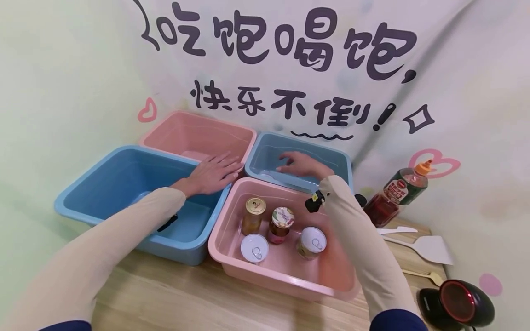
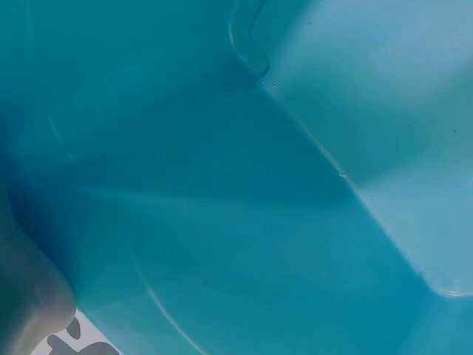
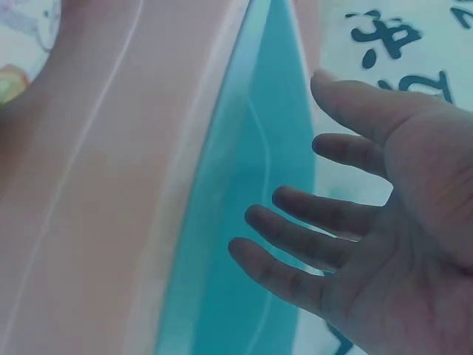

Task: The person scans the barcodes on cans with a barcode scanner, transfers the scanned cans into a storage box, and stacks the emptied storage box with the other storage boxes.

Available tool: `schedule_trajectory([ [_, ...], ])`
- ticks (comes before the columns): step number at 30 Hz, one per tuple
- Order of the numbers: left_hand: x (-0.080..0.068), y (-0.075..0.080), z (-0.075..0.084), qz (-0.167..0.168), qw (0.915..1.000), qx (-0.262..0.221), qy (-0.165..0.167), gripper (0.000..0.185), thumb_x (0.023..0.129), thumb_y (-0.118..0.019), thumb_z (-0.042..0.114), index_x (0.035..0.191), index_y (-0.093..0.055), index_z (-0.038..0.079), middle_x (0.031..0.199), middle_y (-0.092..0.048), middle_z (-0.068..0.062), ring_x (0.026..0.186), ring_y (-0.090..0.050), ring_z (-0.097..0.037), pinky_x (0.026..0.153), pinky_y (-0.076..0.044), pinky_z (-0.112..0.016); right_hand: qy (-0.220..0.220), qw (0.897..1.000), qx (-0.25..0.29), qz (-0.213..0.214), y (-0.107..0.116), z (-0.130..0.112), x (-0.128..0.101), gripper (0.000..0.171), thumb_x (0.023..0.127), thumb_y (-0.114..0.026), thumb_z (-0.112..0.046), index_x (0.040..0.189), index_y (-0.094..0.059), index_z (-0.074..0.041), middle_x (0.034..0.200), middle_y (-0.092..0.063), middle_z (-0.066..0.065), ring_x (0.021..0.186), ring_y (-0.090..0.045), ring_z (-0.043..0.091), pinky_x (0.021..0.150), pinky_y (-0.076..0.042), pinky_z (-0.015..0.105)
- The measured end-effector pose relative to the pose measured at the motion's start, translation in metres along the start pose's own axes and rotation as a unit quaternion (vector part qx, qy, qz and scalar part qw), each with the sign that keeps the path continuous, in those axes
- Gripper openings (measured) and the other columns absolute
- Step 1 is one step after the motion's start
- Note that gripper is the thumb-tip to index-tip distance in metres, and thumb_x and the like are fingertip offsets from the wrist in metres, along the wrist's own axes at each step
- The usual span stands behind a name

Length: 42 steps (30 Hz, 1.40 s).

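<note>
head view: four plastic tubs sit pushed together on a wooden table [image 1: 174, 294] against a wall cloth with printed characters. the left hand [image 1: 213, 174] lies flat, fingers straight and spread, holding nothing, over the spot where the big blue tub [image 1: 124, 184], the back pink tub [image 1: 194, 135] and the front pink tub [image 1: 285, 271] meet. whether it presses on a rim, cannot tell. the right hand [image 1: 300, 164] is released too, fingers loosely stretched, reaching into the small blue tub [image 1: 269, 156] at the back right, grasping nothing. the front pink tub sits just in front of that small blue tub and holds four jars: a gold-lid jar [image 1: 253, 215], a jar with a printed lid [image 1: 280, 224], and two cans with pull-tab lids [image 1: 254, 248] [image 1: 311, 242]. right of the tubs: a sauce bottle with an orange cap [image 1: 403, 186], a white spatula [image 1: 428, 248], a black and red scanner [image 1: 459, 301].

left wrist view: almost all blue tub wall [image 2: 244, 192], inside corner visible; a blurry bit of the hand at bottom left, grip not readable here.

right wrist view: right hand [image 3: 369, 244] open, fingers [image 3: 295, 251] spread and apart, empty, hovering beside the blue tub rim [image 3: 244, 185], with pink tub wall [image 3: 111, 170] to the left.
</note>
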<state>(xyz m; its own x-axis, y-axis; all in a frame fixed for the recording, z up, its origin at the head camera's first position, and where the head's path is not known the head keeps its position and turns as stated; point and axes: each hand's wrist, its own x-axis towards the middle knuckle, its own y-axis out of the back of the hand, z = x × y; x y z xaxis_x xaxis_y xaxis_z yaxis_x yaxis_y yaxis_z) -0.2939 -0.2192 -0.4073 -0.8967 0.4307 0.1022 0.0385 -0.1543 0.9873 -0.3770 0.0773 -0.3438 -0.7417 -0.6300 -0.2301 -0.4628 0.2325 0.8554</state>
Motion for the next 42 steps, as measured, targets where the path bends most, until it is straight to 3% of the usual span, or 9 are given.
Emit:
schedule_trajectory([
  [13, 0.0, 0.001, 0.0, 0.002, 1.0, -0.005, -0.003, 0.056, 0.105, -0.039, 0.044, 0.156, -0.035, 0.022, 0.165, -0.03, -0.007, 0.155, -0.017, -0.036, 0.125, -0.012, -0.056, 0.076, 0.996, -0.028, 0.037, 0.006, -0.014, -0.06, 0.064, 0.092, -0.073, -0.031, 0.145, -0.049, -0.006, 0.144, -0.054, 0.018, 0.125, -0.058, 0.037, 0.104, -0.049, 0.051],
  [23, 0.001, 0.0, -0.001, 0.006, 0.9999, -0.011, -0.003, 0.057, 0.104, -0.04, 0.043, 0.157, -0.034, 0.021, 0.164, -0.03, -0.009, 0.155, -0.015, -0.036, 0.125, -0.013, -0.058, 0.074, 0.994, -0.004, 0.08, -0.007, -0.005, -0.112, 0.074, 0.083, -0.081, -0.031, 0.146, -0.048, -0.009, 0.144, -0.053, 0.015, 0.12, -0.058, 0.033, 0.092, -0.056, 0.05],
  [31, 0.001, 0.0, 0.0, -0.001, 1.0, -0.005, -0.005, 0.057, 0.105, -0.039, 0.042, 0.157, -0.033, 0.02, 0.164, -0.03, -0.009, 0.155, -0.017, -0.037, 0.125, -0.012, -0.056, 0.065, 0.997, -0.004, 0.046, -0.018, 0.005, -0.137, 0.071, 0.082, -0.083, -0.032, 0.141, -0.053, -0.007, 0.136, -0.055, 0.022, 0.118, -0.058, 0.041, 0.089, -0.056, 0.054],
  [39, 0.0, 0.0, 0.0, -0.005, 1.0, -0.003, -0.002, 0.057, 0.105, -0.038, 0.044, 0.157, -0.032, 0.021, 0.165, -0.029, -0.007, 0.155, -0.017, -0.036, 0.125, -0.012, -0.055, 0.067, 0.997, -0.042, 0.014, -0.032, 0.01, -0.144, 0.067, 0.082, -0.083, -0.029, 0.137, -0.056, -0.003, 0.123, -0.058, 0.022, 0.111, -0.057, 0.037, 0.088, -0.054, 0.047],
  [42, 0.001, 0.0, 0.0, -0.003, 1.0, -0.003, -0.004, 0.057, 0.105, -0.038, 0.043, 0.157, -0.033, 0.021, 0.165, -0.03, -0.008, 0.155, -0.017, -0.036, 0.125, -0.013, -0.055, 0.052, 0.999, -0.015, -0.002, -0.034, 0.01, -0.148, 0.065, 0.082, -0.083, -0.025, 0.137, -0.057, -0.005, 0.124, -0.06, 0.02, 0.114, -0.058, 0.037, 0.089, -0.055, 0.047],
])
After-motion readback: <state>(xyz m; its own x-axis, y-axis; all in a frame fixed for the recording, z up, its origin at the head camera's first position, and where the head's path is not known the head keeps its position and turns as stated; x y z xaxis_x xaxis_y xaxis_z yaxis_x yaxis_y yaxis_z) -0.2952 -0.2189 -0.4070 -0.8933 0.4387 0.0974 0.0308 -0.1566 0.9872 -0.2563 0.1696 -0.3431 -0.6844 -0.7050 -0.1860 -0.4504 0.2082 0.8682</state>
